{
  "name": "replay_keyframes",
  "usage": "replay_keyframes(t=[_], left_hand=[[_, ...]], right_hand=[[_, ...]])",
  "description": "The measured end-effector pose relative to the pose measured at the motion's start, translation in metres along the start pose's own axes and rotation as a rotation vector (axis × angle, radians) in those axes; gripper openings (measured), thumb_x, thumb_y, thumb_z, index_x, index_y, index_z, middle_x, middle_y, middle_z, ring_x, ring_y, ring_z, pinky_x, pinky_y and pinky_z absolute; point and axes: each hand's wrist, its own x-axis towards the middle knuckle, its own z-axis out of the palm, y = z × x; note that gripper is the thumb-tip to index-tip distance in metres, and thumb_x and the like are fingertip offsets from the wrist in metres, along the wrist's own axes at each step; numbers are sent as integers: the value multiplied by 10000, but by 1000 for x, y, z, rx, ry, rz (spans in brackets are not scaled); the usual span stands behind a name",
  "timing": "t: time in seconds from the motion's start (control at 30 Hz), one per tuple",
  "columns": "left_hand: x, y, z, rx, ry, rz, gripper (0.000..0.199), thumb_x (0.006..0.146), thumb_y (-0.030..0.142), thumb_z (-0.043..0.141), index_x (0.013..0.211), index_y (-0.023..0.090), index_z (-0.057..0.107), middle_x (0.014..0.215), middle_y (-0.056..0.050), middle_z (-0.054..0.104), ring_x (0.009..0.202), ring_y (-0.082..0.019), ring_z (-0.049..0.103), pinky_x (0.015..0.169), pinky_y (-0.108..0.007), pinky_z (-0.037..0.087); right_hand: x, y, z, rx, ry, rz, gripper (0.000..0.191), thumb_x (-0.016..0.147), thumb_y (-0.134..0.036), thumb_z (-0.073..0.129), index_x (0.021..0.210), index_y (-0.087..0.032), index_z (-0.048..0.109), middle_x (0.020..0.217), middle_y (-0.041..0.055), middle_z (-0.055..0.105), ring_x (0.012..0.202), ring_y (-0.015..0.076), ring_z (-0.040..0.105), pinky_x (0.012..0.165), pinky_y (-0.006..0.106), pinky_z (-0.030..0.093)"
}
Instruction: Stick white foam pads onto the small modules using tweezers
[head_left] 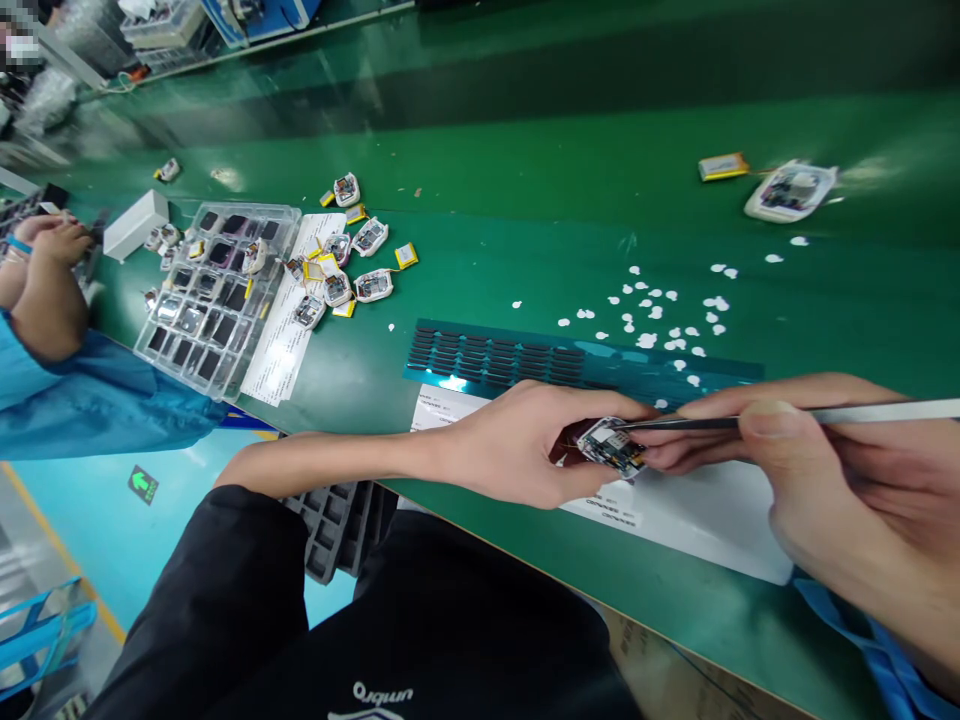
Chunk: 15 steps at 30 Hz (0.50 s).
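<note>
Board (611, 447) pinched in the left hand (517, 440), tweezers (697, 424) in the right hand (840, 490).
By the left grip the board is clasped at its rim above the desk (525, 262); by the right grip the tweezers are pinched, their tips at the board's 1 o'clock edge, contact unclear. From the board, white stickers (646, 341) are scattered at 1 o'clock; black strips (491, 365) are lined up at 10 on blue film (630, 372).
</note>
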Motion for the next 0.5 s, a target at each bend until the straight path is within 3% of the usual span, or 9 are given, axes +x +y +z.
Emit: replay_keyframes(t=[0.17, 0.33, 0.5], left_hand=[[0, 1, 0, -4, 17, -4, 425, 870, 253, 592, 1261, 108, 673, 913, -55, 710, 682, -123, 577, 624, -245, 479], [0, 0, 3, -63, 53, -34, 349, 960, 215, 482, 1222, 116, 692, 754, -8, 630, 573, -95, 445, 540, -234, 391], [0, -3, 4, -74, 77, -24, 349, 953, 185, 473, 1208, 113, 700, 778, -18, 644, 586, -100, 464, 538, -235, 400]], right_hand=[[2, 3, 0, -2, -2, -60, 373, 1044, -313, 537, 735, -364, 741, 864, -42, 776, 758, 119, 745, 676, 239, 648], [1, 4, -4, -80, -27, -150, 335, 1038, -298, 550, 776, -359, 749, 928, -47, 790, 797, 135, 756, 643, 250, 640], [0, 7, -4, -94, -16, -171, 339, 1035, -287, 552, 758, -348, 738, 926, -51, 791, 744, 133, 747, 604, 257, 622]])
